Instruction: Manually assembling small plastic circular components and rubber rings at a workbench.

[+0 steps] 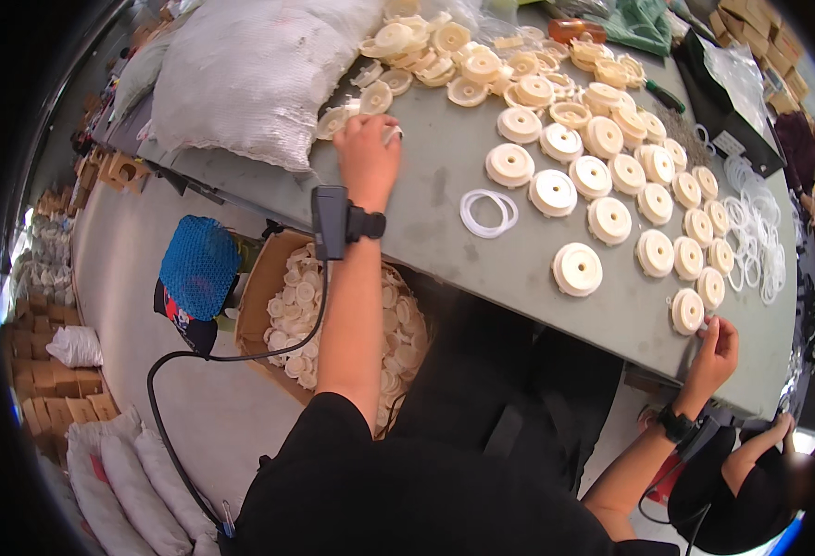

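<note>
My left hand (pixel 368 153) is over the table beside the white woven sack, its fingers curled next to cream plastic parts (pixel 333 121). A pale bit shows at its fingers, too small to name. At the right, near the table's front edge, my right hand (pixel 715 357) has its fingertips pinched together at the rim of a cream round plastic disc (pixel 687 312). Something small and pale shows at those fingertips; I cannot make out its kind. Rows of similar discs (pixel 608 221) with centre holes lie flat between the hands.
Two clear rings (pixel 488 214) lie mid-table, and more rings (pixel 750 232) are heaped at the right. The white sack (pixel 250 79) fills the far left. Below the table edge, a cardboard box (pixel 257 320) holds many pale parts. Another person (pixel 750 473) sits at lower right.
</note>
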Motion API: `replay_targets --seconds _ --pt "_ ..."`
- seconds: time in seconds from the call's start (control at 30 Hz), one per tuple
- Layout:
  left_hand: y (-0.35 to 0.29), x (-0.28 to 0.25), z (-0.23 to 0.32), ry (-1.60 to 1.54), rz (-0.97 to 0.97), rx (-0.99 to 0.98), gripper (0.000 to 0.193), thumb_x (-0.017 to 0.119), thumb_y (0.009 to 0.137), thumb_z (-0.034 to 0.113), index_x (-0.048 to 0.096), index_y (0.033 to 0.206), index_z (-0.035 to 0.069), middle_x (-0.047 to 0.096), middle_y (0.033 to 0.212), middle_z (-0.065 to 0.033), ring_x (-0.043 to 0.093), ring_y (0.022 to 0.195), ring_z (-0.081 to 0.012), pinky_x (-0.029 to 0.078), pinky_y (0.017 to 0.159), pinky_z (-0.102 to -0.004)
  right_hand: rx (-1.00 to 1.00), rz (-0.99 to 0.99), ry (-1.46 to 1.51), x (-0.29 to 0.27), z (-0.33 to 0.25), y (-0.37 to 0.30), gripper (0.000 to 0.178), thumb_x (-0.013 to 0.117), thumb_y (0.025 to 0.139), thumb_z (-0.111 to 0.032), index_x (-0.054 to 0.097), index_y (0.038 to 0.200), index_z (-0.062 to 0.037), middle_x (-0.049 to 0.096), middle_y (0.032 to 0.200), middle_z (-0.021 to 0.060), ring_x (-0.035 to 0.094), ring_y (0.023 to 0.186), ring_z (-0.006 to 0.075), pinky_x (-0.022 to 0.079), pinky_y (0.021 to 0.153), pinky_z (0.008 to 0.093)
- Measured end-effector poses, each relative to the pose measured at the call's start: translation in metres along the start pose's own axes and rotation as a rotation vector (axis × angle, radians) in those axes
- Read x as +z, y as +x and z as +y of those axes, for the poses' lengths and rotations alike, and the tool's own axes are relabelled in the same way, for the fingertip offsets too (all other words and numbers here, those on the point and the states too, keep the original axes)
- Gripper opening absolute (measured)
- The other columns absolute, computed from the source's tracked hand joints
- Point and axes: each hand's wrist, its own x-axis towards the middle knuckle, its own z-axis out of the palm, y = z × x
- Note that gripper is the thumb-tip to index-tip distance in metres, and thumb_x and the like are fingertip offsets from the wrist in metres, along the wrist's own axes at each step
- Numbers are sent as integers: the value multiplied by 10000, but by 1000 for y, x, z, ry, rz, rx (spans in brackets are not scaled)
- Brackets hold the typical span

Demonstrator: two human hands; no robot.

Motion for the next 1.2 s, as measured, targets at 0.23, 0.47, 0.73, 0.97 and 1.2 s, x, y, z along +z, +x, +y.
replay_targets --seconds 0.23,0.47,0.73,0.97,1.2 --pt "-2 -7 3 -217 140 162 264 692 775 130 657 1035 100 623 1063 -85 596 960 -242 465 824 -340 -35 28 64 8 -5 -2 142 587 914 -124 609 960 9 637 840 41 587 750 81 468 640 213" --pt "-122 -39 170 -794 -175 644 457 742 731 133 574 1147 43 637 1094 -102 597 1018 -213 467 837 -341 -16 97 58 4 -11 -4 128 601 902 -121 613 937 2 636 813 32 581 709 77 471 623 216" --pt "-191 23 225 -515 -288 761 353 752 695 263 571 939 84 554 1143 -69 482 1081 -256 349 874 -393 24 40 106 9 -15 -12 126 599 903 -111 612 949 5 637 822 37 592 730 80 472 632 214" --pt "-139 -13 173 -366 -103 441 246 660 764 134 598 997 87 548 1160 -104 496 1088 -294 359 901 -425 3 52 53 3 -11 -9 137 601 907 -126 615 960 1 625 812 21 580 736 70 453 621 208" --pt "-80 -9 73 37 -182 198 226 620 809 122 629 1033 89 567 1083 -88 515 1061 -270 393 910 -405 -24 60 9 9 -15 -7 150 603 909 -144 620 956 -2 629 818 21 586 744 72 452 628 207"
